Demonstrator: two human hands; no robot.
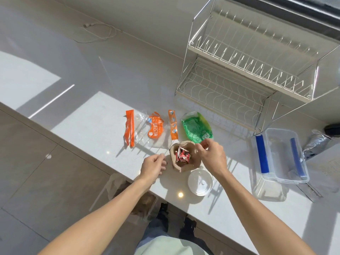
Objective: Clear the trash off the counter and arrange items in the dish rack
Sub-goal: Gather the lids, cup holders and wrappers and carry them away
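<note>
A crumpled brown paper bag (177,167) stands open on the white counter (95,122), with red and white wrappers (182,155) inside. My right hand (211,155) hovers at the bag's far right rim, fingers curled in a pinch; what it pinches is too small to tell. My left hand (152,166) sits just left of the bag, fingers loosely curled, holding nothing that I can see. Behind the bag lie an orange and clear wrapper (143,127), an orange strip (173,125) and a green plastic bag (196,127). The two-tier white wire dish rack (248,70) stands at the back right.
A clear round lid (200,182) lies near the counter's front edge by my right wrist. A clear plastic box with blue clips (279,157) sits to the right, a silver foil pouch (316,144) beyond it. A white cable (95,32) lies at the back. A clear bag (128,192) hangs below the counter edge.
</note>
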